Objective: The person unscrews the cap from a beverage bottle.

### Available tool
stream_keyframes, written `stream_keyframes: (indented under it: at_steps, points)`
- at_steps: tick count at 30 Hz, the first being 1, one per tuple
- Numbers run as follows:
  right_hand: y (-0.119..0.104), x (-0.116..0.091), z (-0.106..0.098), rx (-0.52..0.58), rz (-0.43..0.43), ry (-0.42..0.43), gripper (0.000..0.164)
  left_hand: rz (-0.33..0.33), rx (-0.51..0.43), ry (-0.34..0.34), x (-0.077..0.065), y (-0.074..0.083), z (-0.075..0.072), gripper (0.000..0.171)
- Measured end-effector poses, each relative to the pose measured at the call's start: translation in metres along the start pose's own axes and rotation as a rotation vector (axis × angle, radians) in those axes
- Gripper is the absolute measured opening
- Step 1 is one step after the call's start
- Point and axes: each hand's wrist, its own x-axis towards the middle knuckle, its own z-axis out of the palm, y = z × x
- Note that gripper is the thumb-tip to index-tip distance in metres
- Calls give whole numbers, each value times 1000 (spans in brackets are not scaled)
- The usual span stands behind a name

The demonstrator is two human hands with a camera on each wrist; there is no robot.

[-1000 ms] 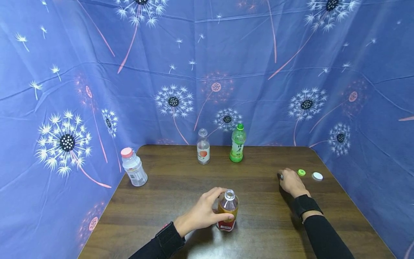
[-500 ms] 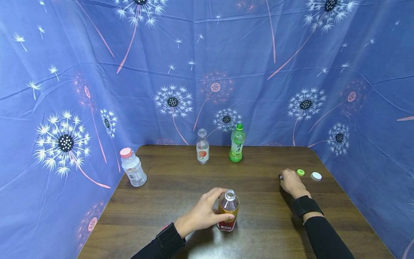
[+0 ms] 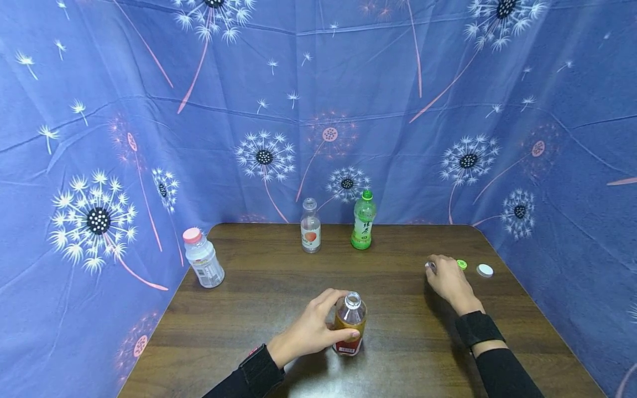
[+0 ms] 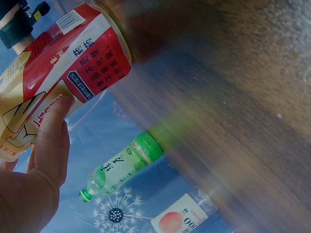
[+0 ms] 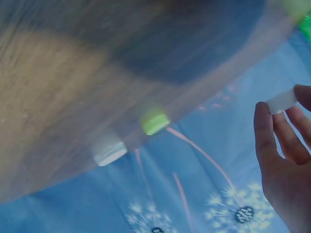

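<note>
My left hand (image 3: pixel 318 326) grips a bottle (image 3: pixel 350 319) with a red and yellow label, which stands upright on the table with its mouth uncapped. In the left wrist view, my thumb lies across the bottle's label (image 4: pixel 92 60). At the right of the table, my right hand (image 3: pixel 450 282) pinches a small white cap (image 5: pixel 282 102) between thumb and fingers. Beside that hand lie a green cap (image 3: pixel 461 265), partly covered by it in the head view, and a larger white cap (image 3: pixel 485 270).
A clear bottle with a peach label (image 3: pixel 311 235) and a green tea bottle (image 3: pixel 363 226) stand uncapped at the back of the wooden table (image 3: pixel 269 276). A white bottle with a pink cap (image 3: pixel 204 262) stands at the left edge. Blue dandelion-print cloth (image 3: pixel 398 138) surrounds the table.
My right hand has come up slightly from the tabletop with the white cap, its wrist swinging a little right. My left hand and its bottle stay in place.
</note>
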Motion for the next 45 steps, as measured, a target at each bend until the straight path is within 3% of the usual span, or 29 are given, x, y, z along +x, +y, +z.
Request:
stream_keyframes:
  at_steps: [5, 12, 19, 22, 32, 39, 45]
  points:
    - [-25, -10, -14, 68, -58, 115, 29, 1, 10, 1, 0, 0, 1, 67]
    - [-68, -20, -31, 118, -272, 341, 24, 23, 49, 16, 0, 0, 1, 68]
    - [-113, -31, -51, 153, -444, 411, 29, 5, 9, 6, 0, 1, 1, 67]
    - [-131, -36, -58, 180, -498, 401, 30, 8, 4, 7, 0, 1, 1, 68]
    - [-181, -57, -77, 293, -622, 247, 29, 18, 0, 0, 1, 0, 0, 68]
    - [-200, -63, -71, 311, -793, 203, 34, 27, -5, -5, 0, 0, 0, 67]
    - [-207, -67, -63, 292, -795, 131, 31, 69, 39, 1, 0, -2, 1, 66]
